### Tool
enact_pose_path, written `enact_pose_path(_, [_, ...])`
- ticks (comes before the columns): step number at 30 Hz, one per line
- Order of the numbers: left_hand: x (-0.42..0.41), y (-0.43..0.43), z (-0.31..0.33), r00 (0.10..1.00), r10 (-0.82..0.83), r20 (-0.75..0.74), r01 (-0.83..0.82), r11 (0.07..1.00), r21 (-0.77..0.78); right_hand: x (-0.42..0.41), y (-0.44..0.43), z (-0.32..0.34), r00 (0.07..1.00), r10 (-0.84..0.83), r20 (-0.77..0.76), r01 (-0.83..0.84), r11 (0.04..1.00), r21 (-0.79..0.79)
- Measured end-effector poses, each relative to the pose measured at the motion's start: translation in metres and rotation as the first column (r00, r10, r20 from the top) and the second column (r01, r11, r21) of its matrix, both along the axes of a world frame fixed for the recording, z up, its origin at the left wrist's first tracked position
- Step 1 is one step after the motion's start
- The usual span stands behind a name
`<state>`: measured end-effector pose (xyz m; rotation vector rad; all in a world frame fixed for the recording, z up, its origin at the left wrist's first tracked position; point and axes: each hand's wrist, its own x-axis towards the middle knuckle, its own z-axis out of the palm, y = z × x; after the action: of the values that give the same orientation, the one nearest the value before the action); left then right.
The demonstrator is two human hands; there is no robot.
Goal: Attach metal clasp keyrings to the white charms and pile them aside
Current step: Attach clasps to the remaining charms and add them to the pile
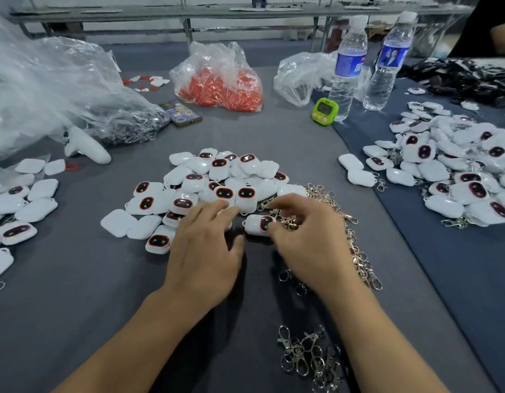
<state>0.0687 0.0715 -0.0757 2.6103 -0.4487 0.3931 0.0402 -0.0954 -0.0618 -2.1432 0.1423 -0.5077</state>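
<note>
Head: white charms (247, 194), unreadable bottle labels (349, 65)

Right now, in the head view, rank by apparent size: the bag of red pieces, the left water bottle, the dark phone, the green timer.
1. bag of red pieces
2. left water bottle
3. dark phone and green timer, too alike to rank
All sit about equally far off.

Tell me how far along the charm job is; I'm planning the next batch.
Done: a large pile of clasped charms lies at the right. In hand: the right hand pinches a clasp beside one charm; the left hand rests open on the middle pile. Left: that middle pile, apparently bare, and loose clasps beside it. Well under way, not finished.
</note>
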Motion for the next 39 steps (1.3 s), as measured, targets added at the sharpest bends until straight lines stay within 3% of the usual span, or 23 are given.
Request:
enact_pose_path(2, [0.001,0.000,-0.001,1.000,-0.017,-0.022,0.017,1.000,0.009,-0.003,0.012,-0.005,0.994,0.105,-0.043,-0.113,0.960,-0.257])
enact_pose_path(4, [0.003,0.001,-0.003,0.999,-0.015,-0.037,0.015,1.000,0.005,-0.002,0.019,-0.009,0.989,0.106,-0.103,-0.136,0.928,-0.347])
enact_pose_path(7, [0.003,0.002,-0.005,0.999,-0.020,-0.032,0.020,1.000,0.005,0.001,0.019,-0.009,0.989,0.105,-0.108,-0.136,0.932,-0.337])
enact_pose_path(10, [0.002,0.002,-0.003,0.999,-0.030,-0.020,0.030,1.000,0.000,0.002,0.016,-0.008,0.993,0.076,-0.087,-0.095,0.969,-0.228])
enact_pose_path(13, [0.001,0.001,-0.002,0.995,-0.087,0.049,0.085,0.996,0.039,0.001,0.003,-0.004,0.997,-0.067,-0.030,0.065,0.996,-0.055])
enact_pose_path(16, [0.006,-0.010,0.003,0.972,-0.205,0.116,0.197,0.977,0.079,0.001,-0.014,-0.001,0.974,-0.226,-0.020,0.226,0.974,0.000])
enact_pose_path(21, [0.036,-0.041,0.014,0.969,-0.228,0.094,0.219,0.971,0.102,0.003,-0.018,-0.007,0.958,-0.250,-0.139,0.230,0.962,-0.146])
enact_pose_path(26, [0.073,-0.075,0.027,0.946,-0.314,-0.077,0.311,0.949,-0.047,-0.001,-0.011,-0.006,0.965,-0.179,-0.191,0.118,0.950,-0.290])
enact_pose_path(29, [0.087,-0.097,0.025,0.901,-0.389,-0.194,0.404,0.914,0.044,-0.003,-0.011,-0.005,0.979,-0.117,-0.166,0.064,0.953,-0.295])
enact_pose_path(31, [0.091,-0.098,0.023,0.886,-0.397,-0.240,0.410,0.912,0.002,-0.003,-0.012,-0.004,0.985,-0.096,-0.143,0.053,0.960,-0.275])
enact_pose_path(39, [0.099,-0.065,0.013,0.971,-0.239,-0.024,0.234,0.963,-0.133,-0.002,-0.017,-0.008,0.979,-0.135,-0.152,0.086,0.954,-0.288])
